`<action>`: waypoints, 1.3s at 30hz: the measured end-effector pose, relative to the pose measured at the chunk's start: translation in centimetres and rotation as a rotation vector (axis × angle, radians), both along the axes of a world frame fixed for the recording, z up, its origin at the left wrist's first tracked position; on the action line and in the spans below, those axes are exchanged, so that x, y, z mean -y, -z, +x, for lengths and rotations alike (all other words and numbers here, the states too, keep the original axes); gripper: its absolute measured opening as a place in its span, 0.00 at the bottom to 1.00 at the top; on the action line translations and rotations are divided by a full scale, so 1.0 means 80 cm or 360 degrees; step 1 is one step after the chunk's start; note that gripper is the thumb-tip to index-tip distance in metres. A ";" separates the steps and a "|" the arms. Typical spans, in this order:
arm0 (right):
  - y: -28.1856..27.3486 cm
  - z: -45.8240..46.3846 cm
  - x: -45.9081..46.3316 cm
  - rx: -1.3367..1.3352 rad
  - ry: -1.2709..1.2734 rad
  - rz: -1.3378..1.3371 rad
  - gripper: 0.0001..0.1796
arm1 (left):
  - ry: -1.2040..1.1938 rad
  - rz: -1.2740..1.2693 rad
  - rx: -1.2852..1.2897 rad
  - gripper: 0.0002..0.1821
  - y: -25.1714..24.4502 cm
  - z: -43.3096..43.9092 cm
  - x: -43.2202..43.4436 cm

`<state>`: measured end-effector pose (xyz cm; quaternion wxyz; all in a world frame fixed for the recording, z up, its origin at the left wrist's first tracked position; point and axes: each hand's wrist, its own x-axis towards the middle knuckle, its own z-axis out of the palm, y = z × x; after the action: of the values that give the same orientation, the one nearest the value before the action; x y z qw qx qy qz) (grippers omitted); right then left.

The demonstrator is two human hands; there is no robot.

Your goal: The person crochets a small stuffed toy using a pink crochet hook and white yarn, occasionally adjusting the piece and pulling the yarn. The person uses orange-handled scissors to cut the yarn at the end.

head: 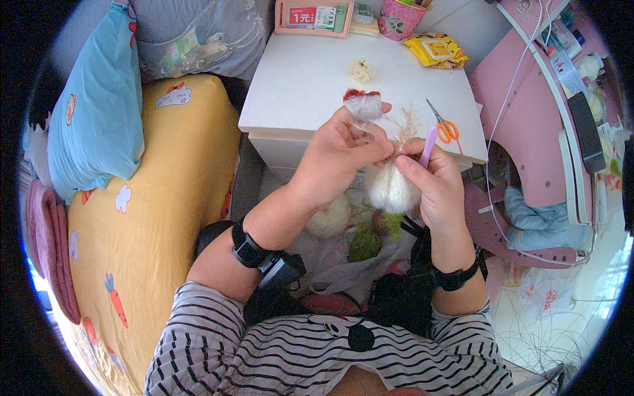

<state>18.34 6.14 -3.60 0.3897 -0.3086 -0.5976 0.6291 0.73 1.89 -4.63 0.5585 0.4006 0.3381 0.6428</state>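
Observation:
My left hand (pixel 337 153) pinches fine pale yarn against the fingertips of my right hand (pixel 441 178). A small whitish knitted piece (pixel 365 106) with a dark red edge sits at the raised fingers of my left hand. In my right hand is a light purple crochet hook (pixel 429 146), its handle pointing up and its tip hidden. Fluffy white yarn (pixel 392 190) hangs just below both hands; what holds it is partly hidden by the fingers. Wispy pinkish-beige strands (pixel 408 127) stick up above the fingertips. Orange-handled scissors (pixel 447 130) lie on the white cabinet (pixel 297 94), beyond my right hand.
A cream crocheted piece (pixel 361 72) and a yellow wipes pack (pixel 437 51) lie on the cabinet. Below my hands, a plastic bag (pixel 327 270) holds green yarn (pixel 365 243) and cream yarn (pixel 328 218). A yellow-covered bed (pixel 163 198) is left; a pink desk (pixel 525 114) with a hanging white cable is right.

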 end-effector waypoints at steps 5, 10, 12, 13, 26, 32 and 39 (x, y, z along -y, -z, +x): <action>0.009 0.001 -0.002 -0.0067 0.0055 -0.0014 0.06 | 0.0067 0.0020 0.0021 0.30 0.002 0.008 0.002; 0.005 0.004 0.000 0.0143 0.0090 0.0125 0.04 | -0.0012 0.0149 -0.0167 0.31 -0.004 0.014 0.006; 0.000 0.004 0.002 0.0157 0.0064 0.0121 0.04 | -0.0007 0.0177 -0.0228 0.32 -0.007 0.012 0.007; -0.001 0.004 0.002 0.0147 0.0057 0.0112 0.04 | -0.0005 0.0174 -0.0252 0.31 -0.008 0.010 0.007; 0.005 0.007 -0.001 -0.0339 -0.0076 -0.0280 0.01 | -0.0007 0.0082 -0.0228 0.33 -0.007 0.005 0.006; 0.007 0.001 0.005 -0.0131 -0.0011 -0.0164 0.03 | 0.0150 0.0095 -0.0241 0.28 -0.009 0.003 0.005; 0.009 0.000 0.005 -0.0320 -0.0039 -0.0136 0.08 | 0.0234 -0.0006 -0.0318 0.33 -0.012 -0.001 0.008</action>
<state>18.34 5.73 -4.28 0.4264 -0.2530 -0.5318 0.6866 0.63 1.24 -3.70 0.5686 0.4853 0.3630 0.5562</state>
